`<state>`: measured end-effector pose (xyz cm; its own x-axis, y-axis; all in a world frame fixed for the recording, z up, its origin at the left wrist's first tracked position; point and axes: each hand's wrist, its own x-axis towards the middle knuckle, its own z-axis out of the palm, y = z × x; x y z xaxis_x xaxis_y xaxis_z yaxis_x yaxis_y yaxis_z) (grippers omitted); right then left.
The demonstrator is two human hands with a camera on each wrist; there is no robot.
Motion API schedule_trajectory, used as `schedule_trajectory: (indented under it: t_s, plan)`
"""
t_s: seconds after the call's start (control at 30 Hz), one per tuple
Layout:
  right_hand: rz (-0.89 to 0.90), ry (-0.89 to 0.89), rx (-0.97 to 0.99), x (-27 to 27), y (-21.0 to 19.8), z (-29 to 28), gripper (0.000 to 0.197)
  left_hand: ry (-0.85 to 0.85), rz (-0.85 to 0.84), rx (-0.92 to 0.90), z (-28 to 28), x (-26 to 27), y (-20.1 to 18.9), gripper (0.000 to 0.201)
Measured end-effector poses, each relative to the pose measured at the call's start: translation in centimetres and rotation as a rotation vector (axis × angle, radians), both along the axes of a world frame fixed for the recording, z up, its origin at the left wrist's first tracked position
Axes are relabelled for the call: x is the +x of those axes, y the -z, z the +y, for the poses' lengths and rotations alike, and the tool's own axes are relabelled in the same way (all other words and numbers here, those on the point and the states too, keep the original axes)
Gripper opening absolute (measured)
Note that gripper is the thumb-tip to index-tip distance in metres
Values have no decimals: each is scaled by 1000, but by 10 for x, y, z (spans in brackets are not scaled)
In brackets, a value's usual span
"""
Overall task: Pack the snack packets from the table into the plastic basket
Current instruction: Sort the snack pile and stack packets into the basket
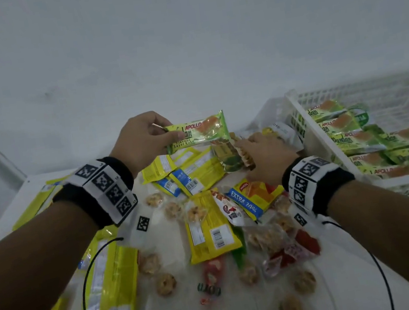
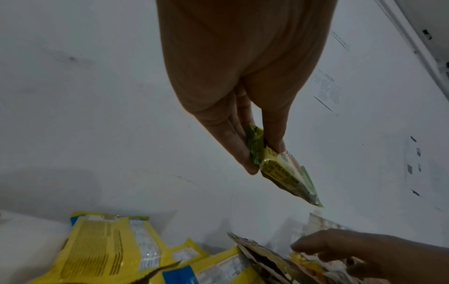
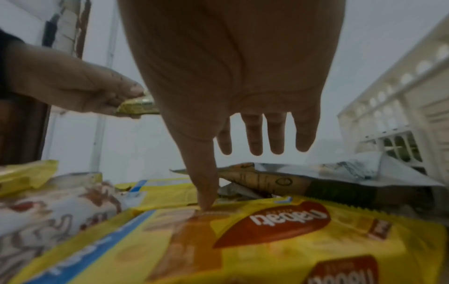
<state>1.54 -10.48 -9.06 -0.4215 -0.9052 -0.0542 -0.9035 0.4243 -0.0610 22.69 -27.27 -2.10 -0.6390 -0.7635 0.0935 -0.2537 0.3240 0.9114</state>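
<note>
Two hands are over the littered table (image 1: 68, 299); my left hand (image 1: 141, 141) pinches a green layer cake packet (image 1: 198, 132) by its end, lifted clear of the pile; my right hand (image 1: 266, 156) has its fingers spread and straight, thumb tip touching a yellow wafer packet (image 3: 267, 240); the white plastic basket (image 1: 311, 123) stands at the right, green packets lined up inside it.

green packet (image 2: 284, 169) between left-hand fingers (image 2: 233, 142)

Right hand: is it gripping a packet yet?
No. In the right wrist view the right hand has straight, spread fingers; only the thumb tip touches the yellow wafer packet.
</note>
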Motion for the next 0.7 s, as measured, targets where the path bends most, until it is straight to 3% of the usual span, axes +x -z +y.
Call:
schedule_trajectory:
  t_s: [0.2,0.3,0.47,0.57,0.7]
  plan:
    - [155,-53,8,12,2,-16,41,61,20,-28,-20,0,-9,39]
    - [217,-144,-65,29,-6,-19,36,64,48,-38,-27,-1,-13,45]
    - [42,-408,-111,74,-19,-28,36,32,145,-37,-34,-6,-19,29]
    - [-42,-539,-94,98,-21,-32,37,42,136,-26,-35,-8,-19,35]
    - [-154,-577,-56,105,-16,-29,39,84,66,-50,-29,-12,-13,39]
